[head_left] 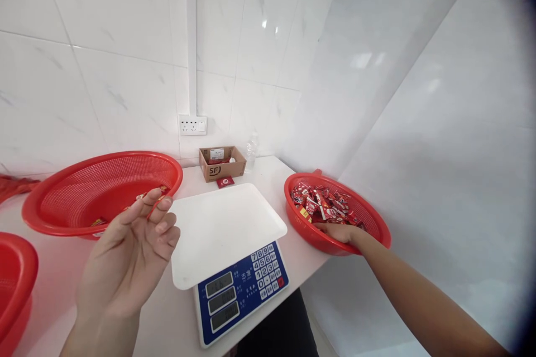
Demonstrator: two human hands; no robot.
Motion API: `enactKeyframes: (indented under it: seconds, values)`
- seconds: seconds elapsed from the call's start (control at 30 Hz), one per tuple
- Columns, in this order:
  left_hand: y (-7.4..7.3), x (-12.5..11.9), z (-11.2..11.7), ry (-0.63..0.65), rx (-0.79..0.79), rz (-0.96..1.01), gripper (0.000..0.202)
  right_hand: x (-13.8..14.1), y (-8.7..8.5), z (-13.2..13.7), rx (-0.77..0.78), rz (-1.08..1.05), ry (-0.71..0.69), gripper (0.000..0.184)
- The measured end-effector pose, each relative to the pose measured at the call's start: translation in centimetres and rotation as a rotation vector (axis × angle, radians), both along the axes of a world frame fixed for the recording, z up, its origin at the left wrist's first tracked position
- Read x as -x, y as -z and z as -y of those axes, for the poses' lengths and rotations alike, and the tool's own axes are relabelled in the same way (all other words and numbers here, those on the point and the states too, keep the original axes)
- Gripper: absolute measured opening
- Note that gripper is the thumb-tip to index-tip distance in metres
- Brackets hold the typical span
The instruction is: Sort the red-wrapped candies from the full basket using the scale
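Note:
My left hand (136, 242) is raised palm up to the left of the scale, its fingers loosely curled and apart, with nothing in it. My right hand (337, 231) reaches over the near rim into a red plastic basket (379, 228) on the right. Small red snack packets (324, 203) fill that basket, and my right fingertips are hidden among them. Between the two hands stands a digital scale (245, 295) with a blue keypad and a bare white weighing pan (226, 228).
A wide red basket (54, 217) with a few packets stands back left, and part of another red basket (17, 284) shows at the left edge. Behind the scale are an SF cardboard box (226, 170), a red packet (225, 182) and a clear bottle (252, 150). Walls border the table.

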State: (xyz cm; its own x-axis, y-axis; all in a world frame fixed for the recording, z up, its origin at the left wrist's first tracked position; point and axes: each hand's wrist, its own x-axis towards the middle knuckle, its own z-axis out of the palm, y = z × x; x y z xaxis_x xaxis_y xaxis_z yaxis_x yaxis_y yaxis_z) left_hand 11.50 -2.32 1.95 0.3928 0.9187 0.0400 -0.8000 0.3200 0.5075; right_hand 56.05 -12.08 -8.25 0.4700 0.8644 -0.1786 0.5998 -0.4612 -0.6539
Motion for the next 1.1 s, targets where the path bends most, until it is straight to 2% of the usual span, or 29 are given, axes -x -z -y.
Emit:
enactKeyframes:
  seconds: [0.13,0.23,0.5,0.7,0.93,1.1]
  values:
    - [0.8,0.4,-1.3,-0.009,0.006,0.002,0.021,0.8,-0.2,-0.2,0.129,-0.148,-0.012,0.032]
    - [0.9,0.6,-1.6,-0.024,0.015,0.005,0.022,1.2,-0.6,0.0,0.159,-0.211,0.001,0.035]
    - [0.7,0.6,-1.5,-0.029,0.018,0.004,0.021,1.8,-1.0,0.2,0.157,-0.331,0.066,0.045]
    - [0.6,0.4,-1.3,-0.055,0.038,-0.003,0.018,2.8,-1.9,0.4,0.114,-0.419,-0.032,0.042]
    - [0.9,0.3,-1.2,-0.026,-0.006,-0.013,0.015,3.0,-1.2,-0.2,0.08,-0.235,-0.045,0.017]
    - [1.0,0.2,-1.2,0.003,-0.013,-0.01,0.014,2.3,-0.7,-1.1,-0.032,-0.009,0.012,0.009]
